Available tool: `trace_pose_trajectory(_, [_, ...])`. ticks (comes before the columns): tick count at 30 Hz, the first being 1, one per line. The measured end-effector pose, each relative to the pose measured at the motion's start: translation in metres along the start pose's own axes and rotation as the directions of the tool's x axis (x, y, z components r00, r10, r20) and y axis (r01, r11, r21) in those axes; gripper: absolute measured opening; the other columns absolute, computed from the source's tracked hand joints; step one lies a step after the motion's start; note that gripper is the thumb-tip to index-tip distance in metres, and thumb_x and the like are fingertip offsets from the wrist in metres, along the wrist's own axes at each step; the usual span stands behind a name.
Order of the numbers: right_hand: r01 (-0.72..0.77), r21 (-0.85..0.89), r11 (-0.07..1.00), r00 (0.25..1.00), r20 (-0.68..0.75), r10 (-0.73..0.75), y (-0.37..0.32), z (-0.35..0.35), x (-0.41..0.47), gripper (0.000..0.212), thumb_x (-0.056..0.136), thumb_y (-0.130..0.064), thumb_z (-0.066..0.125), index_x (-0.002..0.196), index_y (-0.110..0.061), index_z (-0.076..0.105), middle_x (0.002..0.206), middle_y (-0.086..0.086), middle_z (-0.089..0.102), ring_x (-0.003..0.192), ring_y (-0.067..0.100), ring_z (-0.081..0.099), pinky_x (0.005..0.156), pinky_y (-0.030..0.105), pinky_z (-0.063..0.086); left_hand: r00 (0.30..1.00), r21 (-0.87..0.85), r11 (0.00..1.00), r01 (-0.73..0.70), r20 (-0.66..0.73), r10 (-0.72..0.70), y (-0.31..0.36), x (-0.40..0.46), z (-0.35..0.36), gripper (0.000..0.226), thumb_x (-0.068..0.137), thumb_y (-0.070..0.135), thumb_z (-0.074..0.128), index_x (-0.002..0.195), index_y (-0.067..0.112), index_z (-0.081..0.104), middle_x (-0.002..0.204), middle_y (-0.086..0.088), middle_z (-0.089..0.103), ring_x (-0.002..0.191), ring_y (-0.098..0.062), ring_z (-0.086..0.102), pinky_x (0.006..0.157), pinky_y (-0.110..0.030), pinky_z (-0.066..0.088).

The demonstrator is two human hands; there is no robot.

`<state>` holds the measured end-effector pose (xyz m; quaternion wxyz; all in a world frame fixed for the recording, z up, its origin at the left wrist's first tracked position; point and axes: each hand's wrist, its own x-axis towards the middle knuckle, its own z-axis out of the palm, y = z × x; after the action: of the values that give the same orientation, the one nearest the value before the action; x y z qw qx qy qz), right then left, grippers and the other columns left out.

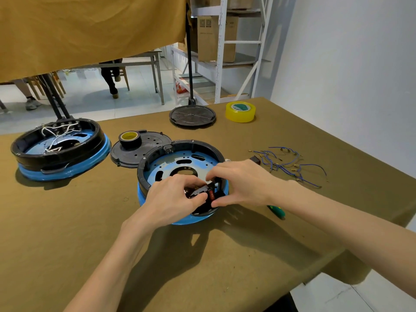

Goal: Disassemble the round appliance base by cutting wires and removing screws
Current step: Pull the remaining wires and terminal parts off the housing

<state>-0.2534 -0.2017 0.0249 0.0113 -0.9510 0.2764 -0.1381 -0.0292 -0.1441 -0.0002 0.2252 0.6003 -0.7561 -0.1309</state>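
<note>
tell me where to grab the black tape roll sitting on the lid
Grip the black tape roll across its outer wall, coming straight down from above. It stands flat on the lid with its open core facing up, so fingers can close on opposite sides, or one can hook inside the core. Nothing crowds it.

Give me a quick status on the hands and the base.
Both hands, left and right, pinching the black switch block at the near rim. Round base open, wires out. Screwdriver partly under right forearm.
</note>
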Motion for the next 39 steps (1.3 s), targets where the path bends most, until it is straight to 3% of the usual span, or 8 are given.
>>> trace_pose_trajectory(4, [-0.037, 0.108, 0.993, 0.999, -0.031, 0.041, -0.002, 0.0, -0.003, 0.04, 0.088, -0.059, 0.067, 0.116, -0.031, 0.068, 0.109, -0.015, 0.07, 0.1, 0.003, 0.061, 0.081, 0.029, 0.055, 1.0, 0.009, 1.0, -0.021, -0.023, 0.021, 0.001, -0.001, 0.002, 0.044, 0.083, 0.067, 0.048, 0.116, 0.047, 0.069, 0.094, 0.027, 0.07, 0.091, 0.002, 0.065, 0.072, -0.03, 0.058])
trace_pose_trajectory(11, [0.063, -0.089, 0.994, 0.993, -0.098, -0.072, -0.004, 0.003, 0.0, 0.037, 0.085, -0.048, 0.078, 0.11, -0.023, 0.068, 0.1, -0.007, 0.07, 0.09, 0.014, 0.065, 0.064, 0.021, 0.043, 0.998, -0.031, 0.999, -0.022, -0.057, 0.02, -0.001, -0.001, 0.003, 0.041, 0.079, 0.067, 0.05, 0.11, 0.05, 0.069, 0.09, 0.034, 0.068, 0.092, 0.013, 0.061, 0.074, -0.026, 0.056])
trace_pose_trajectory(18, [-0.004, 0.166, 0.986, 0.975, -0.218, 0.041, -0.012, 0.021, -0.026, 0.033, 0.09, -0.034, 0.078, 0.113, -0.013, 0.069, 0.128, 0.003, 0.062, 0.115, 0.018, 0.061, 0.091, 0.037, 0.055, 0.997, -0.022, 0.998, -0.052, -0.05, 0.05, -0.001, 0.0, 0.003, 0.035, 0.085, 0.061, 0.053, 0.112, 0.048, 0.072, 0.092, 0.031, 0.069, 0.089, 0.005, 0.063, 0.068, -0.029, 0.057])
trace_pose_trajectory(23, [-0.134, 0.166, 0.977, 0.929, -0.321, 0.182, -0.036, 0.028, -0.026, 0.022, 0.091, -0.04, 0.073, 0.095, -0.02, 0.065, 0.089, -0.01, 0.057, 0.081, 0.005, 0.051, 0.071, 0.017, 0.04, 0.996, -0.024, 0.998, -0.06, -0.065, 0.059, -0.002, -0.001, 0.003, 0.037, 0.083, 0.062, 0.049, 0.111, 0.049, 0.07, 0.091, 0.031, 0.069, 0.091, 0.004, 0.064, 0.071, -0.03, 0.058])
trace_pose_trajectory(26, [-0.231, 0.383, 0.894, 0.911, -0.237, 0.337, -0.047, 0.031, -0.025, 0.015, 0.094, -0.029, 0.073, 0.095, -0.021, 0.061, 0.079, -0.012, 0.062, 0.071, 0.007, 0.06, 0.061, 0.022, 0.051, 0.994, -0.002, 0.998, -0.065, -0.094, 0.064, -0.002, -0.002, 0.004, 0.041, 0.082, 0.062, 0.047, 0.112, 0.047, 0.071, 0.089, 0.033, 0.067, 0.085, 0.01, 0.061, 0.066, -0.022, 0.053])
trace_pose_trajectory(29, [-0.194, 0.421, 0.886, 0.872, -0.34, 0.352, -0.058, 0.028, -0.027, 0.013, 0.091, -0.018, 0.073, 0.089, -0.019, 0.061, 0.072, -0.013, 0.061, 0.069, 0.01, 0.061, 0.058, 0.019, 0.05, 0.979, 0.032, 0.994, -0.105, -0.173, 0.109, 0.002, -0.01, 0.006, 0.037, 0.084, 0.059, 0.048, 0.109, 0.045, 0.071, 0.09, 0.029, 0.07, 0.079, 0.009, 0.062, 0.061, -0.014, 0.046])
trace_pose_trajectory(33, [-0.118, 0.455, 0.882, 0.865, -0.39, 0.316, -0.06, 0.019, -0.037, 0.013, 0.091, -0.022, 0.071, 0.088, -0.025, 0.058, 0.073, -0.015, 0.059, 0.068, 0.011, 0.062, 0.058, 0.016, 0.047, 0.946, 0.08, 0.983, -0.166, -0.268, 0.182, 0.005, -0.014, 0.01, 0.035, 0.087, 0.053, 0.052, 0.108, 0.036, 0.075, 0.093, 0.021, 0.074, 0.086, 0.0, 0.066, 0.071, -0.025, 0.056])
trace_pose_trajectory(39, [-0.448, 0.539, 0.713, 0.615, -0.393, 0.684, 0.018, 0.019, -0.055, 0.011, 0.092, -0.02, 0.074, 0.089, -0.018, 0.064, 0.076, -0.008, 0.067, 0.071, 0.01, 0.061, 0.064, 0.025, 0.049, 0.865, 0.278, 0.942, -0.189, -0.407, 0.294, 0.007, -0.018, 0.026, 0.03, 0.09, 0.045, 0.058, 0.103, 0.028, 0.079, 0.095, 0.012, 0.076, 0.097, -0.011, 0.067, 0.1, -0.037, 0.041])
